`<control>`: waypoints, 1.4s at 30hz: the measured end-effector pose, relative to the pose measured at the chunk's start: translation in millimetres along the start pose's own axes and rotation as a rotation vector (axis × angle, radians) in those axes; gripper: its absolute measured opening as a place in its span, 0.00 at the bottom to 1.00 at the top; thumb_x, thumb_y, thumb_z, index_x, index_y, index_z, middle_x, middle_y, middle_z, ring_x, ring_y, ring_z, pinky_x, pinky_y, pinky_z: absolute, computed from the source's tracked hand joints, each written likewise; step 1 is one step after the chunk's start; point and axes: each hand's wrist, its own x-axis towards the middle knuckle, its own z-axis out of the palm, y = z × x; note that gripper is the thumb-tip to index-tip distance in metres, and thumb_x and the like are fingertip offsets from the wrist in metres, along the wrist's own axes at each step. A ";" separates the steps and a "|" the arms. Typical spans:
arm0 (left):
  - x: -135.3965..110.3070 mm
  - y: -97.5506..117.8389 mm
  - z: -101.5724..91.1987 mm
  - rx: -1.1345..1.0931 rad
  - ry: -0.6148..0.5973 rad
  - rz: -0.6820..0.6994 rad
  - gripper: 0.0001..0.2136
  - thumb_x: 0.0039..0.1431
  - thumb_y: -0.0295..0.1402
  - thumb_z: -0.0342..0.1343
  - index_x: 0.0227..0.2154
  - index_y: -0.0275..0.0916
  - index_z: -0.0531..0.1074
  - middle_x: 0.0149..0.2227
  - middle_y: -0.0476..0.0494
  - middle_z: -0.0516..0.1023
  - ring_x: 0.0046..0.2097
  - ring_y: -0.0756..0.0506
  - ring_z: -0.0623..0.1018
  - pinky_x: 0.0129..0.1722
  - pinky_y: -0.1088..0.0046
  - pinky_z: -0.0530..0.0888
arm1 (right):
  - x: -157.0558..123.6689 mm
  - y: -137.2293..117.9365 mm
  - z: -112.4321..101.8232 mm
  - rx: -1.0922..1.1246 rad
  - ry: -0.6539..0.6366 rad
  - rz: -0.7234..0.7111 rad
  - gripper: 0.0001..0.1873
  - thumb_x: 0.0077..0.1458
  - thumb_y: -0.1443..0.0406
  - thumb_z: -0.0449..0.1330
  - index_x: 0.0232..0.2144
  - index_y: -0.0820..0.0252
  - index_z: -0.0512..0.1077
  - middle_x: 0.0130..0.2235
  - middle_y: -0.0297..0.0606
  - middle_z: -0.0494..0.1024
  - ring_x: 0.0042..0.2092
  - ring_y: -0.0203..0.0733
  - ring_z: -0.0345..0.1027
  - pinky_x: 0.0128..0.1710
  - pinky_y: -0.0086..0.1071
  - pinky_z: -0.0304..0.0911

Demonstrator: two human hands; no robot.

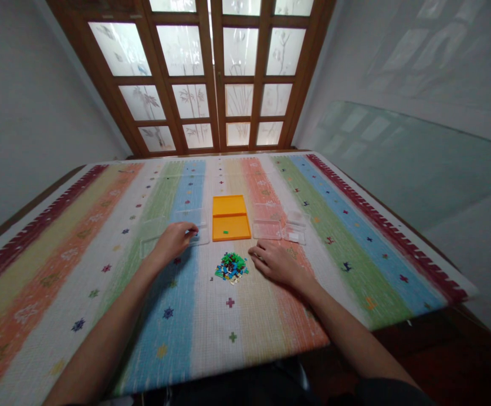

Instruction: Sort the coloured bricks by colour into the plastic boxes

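Note:
A small heap of tiny coloured pieces (231, 267) lies on the striped table cover in front of me. Behind it sits an open orange box (229, 217) with one green piece inside. My left hand (173, 241) reaches over a clear plastic tray (169, 234) left of the box, fingertips pinched together at the tray's right end; what they hold is too small to name. My right hand (275, 261) rests palm down on the cover just right of the heap, fingers loosely curled toward it.
Two more clear plastic containers (280, 226) stand right of the orange box. The striped cloth (101, 293) covers the whole table. A wooden door with frosted panes (215, 79) rises behind the far edge. A wall stands close on the right.

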 end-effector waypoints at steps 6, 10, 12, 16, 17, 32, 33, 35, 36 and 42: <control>6.6 -5.9 9.4 0.035 -0.073 0.014 0.09 0.57 0.26 0.55 0.32 0.40 0.81 0.38 0.37 0.84 0.41 0.39 0.81 0.42 0.66 0.73 | -0.2 -0.8 -1.1 0.002 0.003 -0.010 0.12 0.69 0.67 0.50 0.42 0.61 0.74 0.39 0.43 0.74 0.38 0.43 0.66 0.38 0.35 0.58; 3.9 -8.1 3.5 0.059 -0.082 0.023 0.11 0.57 0.24 0.54 0.36 0.40 0.81 0.40 0.38 0.83 0.42 0.39 0.80 0.43 0.66 0.73 | 0.0 -0.9 -1.5 -0.011 -0.002 -0.015 0.12 0.69 0.68 0.50 0.42 0.61 0.74 0.38 0.43 0.73 0.38 0.43 0.66 0.38 0.34 0.58; -0.3 -6.1 -3.3 0.066 -0.049 0.045 0.13 0.59 0.25 0.52 0.40 0.40 0.80 0.41 0.39 0.83 0.43 0.40 0.80 0.44 0.67 0.73 | -0.1 -0.8 -1.4 -0.015 -0.008 -0.010 0.12 0.69 0.68 0.50 0.41 0.62 0.74 0.38 0.43 0.73 0.38 0.42 0.66 0.38 0.34 0.58; -15.8 9.3 -13.6 -0.008 0.003 0.147 0.14 0.66 0.31 0.49 0.44 0.38 0.79 0.40 0.39 0.82 0.39 0.43 0.79 0.42 0.68 0.73 | -0.3 -1.0 -1.4 -0.010 -0.019 0.005 0.12 0.69 0.67 0.50 0.42 0.61 0.74 0.39 0.43 0.73 0.38 0.42 0.66 0.38 0.34 0.58; -20.7 15.1 -13.7 -0.043 -0.001 0.174 0.14 0.66 0.32 0.49 0.44 0.38 0.79 0.39 0.40 0.81 0.36 0.44 0.78 0.41 0.69 0.72 | -0.3 -1.1 -1.5 -0.010 -0.021 0.007 0.12 0.69 0.67 0.50 0.42 0.61 0.74 0.39 0.42 0.73 0.39 0.42 0.66 0.39 0.34 0.58; -66.2 47.8 50.9 -0.277 -0.112 0.261 0.08 0.63 0.31 0.50 0.39 0.38 0.74 0.27 0.48 0.75 0.27 0.48 0.71 0.31 0.72 0.67 | -1.0 -13.8 -2.9 0.164 0.097 -0.023 0.11 0.66 0.67 0.52 0.41 0.60 0.74 0.37 0.40 0.73 0.36 0.40 0.68 0.36 0.33 0.60; -67.0 48.1 52.2 -0.273 -0.112 0.266 0.08 0.63 0.31 0.50 0.39 0.38 0.73 0.27 0.48 0.75 0.28 0.48 0.72 0.31 0.72 0.67 | -1.1 -16.4 -2.8 0.191 0.102 -0.041 0.10 0.66 0.68 0.52 0.40 0.60 0.74 0.36 0.39 0.73 0.35 0.39 0.67 0.35 0.32 0.60; -67.5 48.0 53.5 -0.263 -0.110 0.275 0.08 0.63 0.31 0.50 0.40 0.38 0.73 0.28 0.48 0.75 0.28 0.47 0.72 0.32 0.72 0.68 | -1.6 -21.2 -2.2 0.230 0.101 -0.076 0.09 0.63 0.68 0.53 0.38 0.59 0.73 0.35 0.37 0.71 0.33 0.38 0.66 0.34 0.32 0.59; -67.3 47.7 53.8 -0.260 -0.107 0.279 0.08 0.62 0.30 0.50 0.40 0.38 0.72 0.28 0.48 0.75 0.28 0.47 0.72 0.32 0.72 0.68 | -2.0 -23.0 -1.6 0.238 0.097 -0.090 0.08 0.62 0.69 0.53 0.37 0.59 0.73 0.34 0.37 0.71 0.32 0.38 0.65 0.33 0.31 0.59; -65.9 43.7 56.4 -0.260 -0.080 0.320 0.08 0.61 0.28 0.50 0.40 0.38 0.73 0.31 0.45 0.76 0.30 0.47 0.74 0.34 0.71 0.70 | -3.2 -25.6 3.9 0.223 0.052 -0.120 0.08 0.53 0.71 0.55 0.35 0.58 0.71 0.32 0.35 0.69 0.31 0.38 0.63 0.32 0.31 0.58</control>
